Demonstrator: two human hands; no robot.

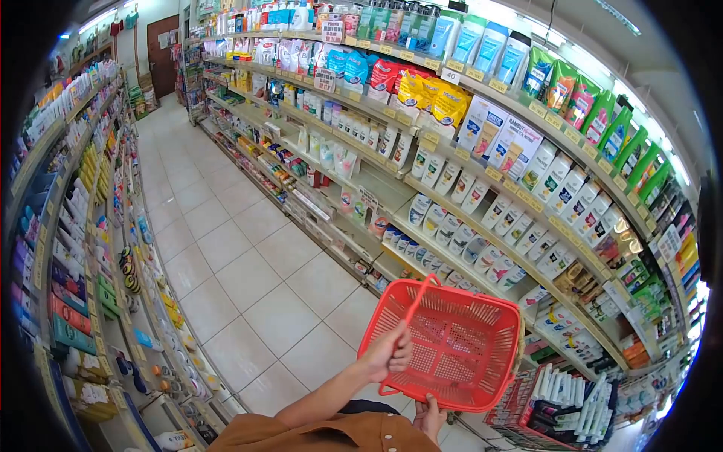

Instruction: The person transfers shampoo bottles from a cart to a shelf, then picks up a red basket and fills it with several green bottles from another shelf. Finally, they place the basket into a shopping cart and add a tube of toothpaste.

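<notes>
A red plastic shopping basket [452,348] is in front of my body, tilted so that its slotted walls and perforated floor face me. My left hand [388,352] is closed in a fist round the basket's raised handle. At the near rim, my right hand [429,416] grips the edge with the thumb up on it; its other fingers are mostly hidden under the basket. The brown sleeve [256,431] of my left arm comes in from the bottom.
A long shelf of shampoo bottles [565,184] and refill pouches [418,94] runs along the right, close to the basket. Packed shelves [75,301] line the left. Between them a tiled floor [226,256] leads to a brown door [162,56]. A red crate of tubes [520,399] stands lower right.
</notes>
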